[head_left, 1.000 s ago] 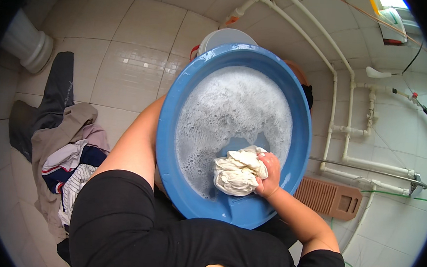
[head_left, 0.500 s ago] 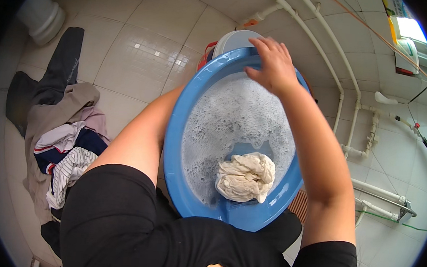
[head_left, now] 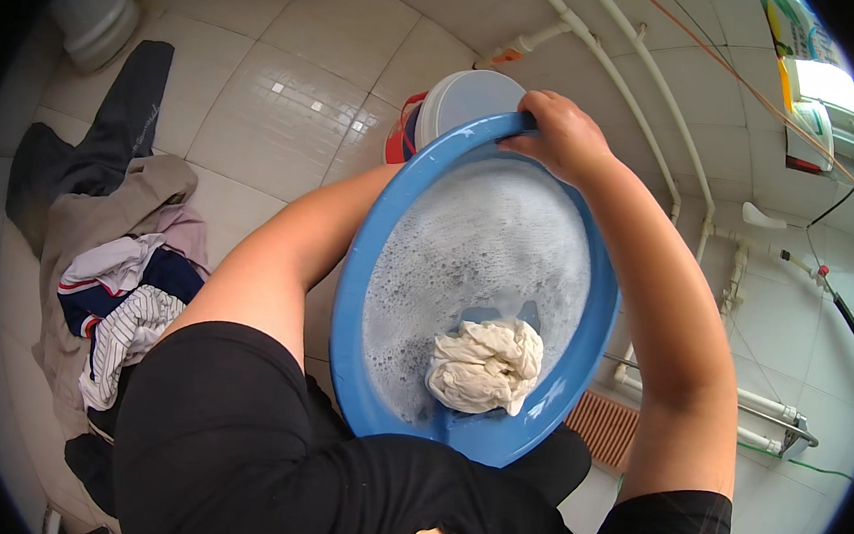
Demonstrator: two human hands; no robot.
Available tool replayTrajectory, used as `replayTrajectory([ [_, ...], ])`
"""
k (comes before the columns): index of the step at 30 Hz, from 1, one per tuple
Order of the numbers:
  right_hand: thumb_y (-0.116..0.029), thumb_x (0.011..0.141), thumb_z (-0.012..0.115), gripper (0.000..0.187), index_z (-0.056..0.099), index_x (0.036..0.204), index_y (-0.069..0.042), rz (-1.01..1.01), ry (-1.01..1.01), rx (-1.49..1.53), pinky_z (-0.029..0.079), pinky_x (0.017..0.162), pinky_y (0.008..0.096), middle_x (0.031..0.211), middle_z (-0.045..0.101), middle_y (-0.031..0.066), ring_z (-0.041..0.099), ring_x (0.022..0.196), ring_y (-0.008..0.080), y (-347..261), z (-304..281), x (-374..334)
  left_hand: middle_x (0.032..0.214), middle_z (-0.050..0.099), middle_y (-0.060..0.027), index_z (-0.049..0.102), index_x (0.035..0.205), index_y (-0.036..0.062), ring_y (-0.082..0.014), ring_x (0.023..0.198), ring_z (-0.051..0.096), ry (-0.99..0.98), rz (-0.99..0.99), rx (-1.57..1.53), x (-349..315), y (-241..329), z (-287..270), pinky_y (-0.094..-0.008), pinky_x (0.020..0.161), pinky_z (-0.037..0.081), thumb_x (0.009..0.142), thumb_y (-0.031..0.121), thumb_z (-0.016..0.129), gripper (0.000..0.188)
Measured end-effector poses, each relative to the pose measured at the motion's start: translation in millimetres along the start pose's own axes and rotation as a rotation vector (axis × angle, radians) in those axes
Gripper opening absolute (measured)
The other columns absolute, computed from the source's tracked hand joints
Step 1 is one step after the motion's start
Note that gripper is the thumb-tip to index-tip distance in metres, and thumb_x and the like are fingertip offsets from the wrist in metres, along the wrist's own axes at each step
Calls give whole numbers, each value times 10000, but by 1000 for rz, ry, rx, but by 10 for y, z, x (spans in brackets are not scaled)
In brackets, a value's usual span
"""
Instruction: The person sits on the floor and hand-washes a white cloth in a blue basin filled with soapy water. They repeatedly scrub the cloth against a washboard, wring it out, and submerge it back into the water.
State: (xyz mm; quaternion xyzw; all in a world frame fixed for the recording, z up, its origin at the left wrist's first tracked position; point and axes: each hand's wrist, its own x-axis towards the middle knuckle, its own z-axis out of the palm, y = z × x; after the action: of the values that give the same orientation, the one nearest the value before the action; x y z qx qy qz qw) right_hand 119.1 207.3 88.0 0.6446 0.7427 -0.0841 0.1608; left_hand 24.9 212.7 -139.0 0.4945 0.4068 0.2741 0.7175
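A blue oval basin [head_left: 342, 361] of foamy water [head_left: 481, 221] is in front of me, its near end against my black shirt. It looks tilted toward me. My right hand [head_left: 570, 138] is closed on the far rim, the thumb on the inner side and the fingers over the outside. My left arm reaches along the left side of the basin, and its hand is hidden behind the rim. A bunched, wet, cream-white cloth [head_left: 484, 365] lies in the water near the basin's near end.
Clothes [head_left: 134, 294] lie heaped on the tiled floor at left, dark trousers [head_left: 122, 133] at their far end. Behind the basin stands a white-lidded bucket [head_left: 470, 100]. White pipes [head_left: 650, 104] run along the right wall, and a brown grate [head_left: 602, 429] lies right of the basin.
My right hand has gone from spread fingers above the far rim to a grip on it. The basin's far end has shifted right and nearer, showing more of the bucket.
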Motion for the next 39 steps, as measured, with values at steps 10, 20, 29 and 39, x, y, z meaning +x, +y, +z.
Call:
replayTrajectory([
  [10, -291, 730, 689, 389, 554, 1030, -82, 21, 106, 16, 438, 851, 377, 1059, 550, 86, 508, 1044, 269, 1, 185, -30, 1084, 554, -123, 409, 1280, 98, -220, 874, 569, -74, -116, -134, 49, -133, -58, -370, 694, 479, 800, 327, 604, 566],
  [20, -288, 827, 585, 393, 526, 1149, -69, -50, 145, 511, 376, 957, 427, 1226, 484, 184, 449, 1148, 350, -212, 826, -1930, 1066, 569, -117, 432, 1269, 93, -212, 871, 567, -299, -385, -275, -272, -305, -845, -370, 705, 473, 800, 343, 604, 559],
  [29, -323, 657, 683, 659, 444, 1232, -107, 284, 451, 594, 350, 950, 428, 1200, 481, 113, 422, 1128, 318, -422, 1636, -2911, 877, 562, 6, 545, 1089, 101, -92, 731, 479, 223, -16, 407, -1652, 1813, -1163, -239, 636, 399, 859, 389, 525, 369],
  [39, -430, 722, 650, 569, 538, 1100, -20, 348, 222, 1080, 439, 844, 355, 1020, 611, 158, 580, 965, 270, -268, 1436, -2790, 1223, 487, -198, 413, 1252, -15, -276, 1109, 486, 158, -11, 651, -2684, 733, 765, -363, 910, 401, 709, 443, 708, 769],
])
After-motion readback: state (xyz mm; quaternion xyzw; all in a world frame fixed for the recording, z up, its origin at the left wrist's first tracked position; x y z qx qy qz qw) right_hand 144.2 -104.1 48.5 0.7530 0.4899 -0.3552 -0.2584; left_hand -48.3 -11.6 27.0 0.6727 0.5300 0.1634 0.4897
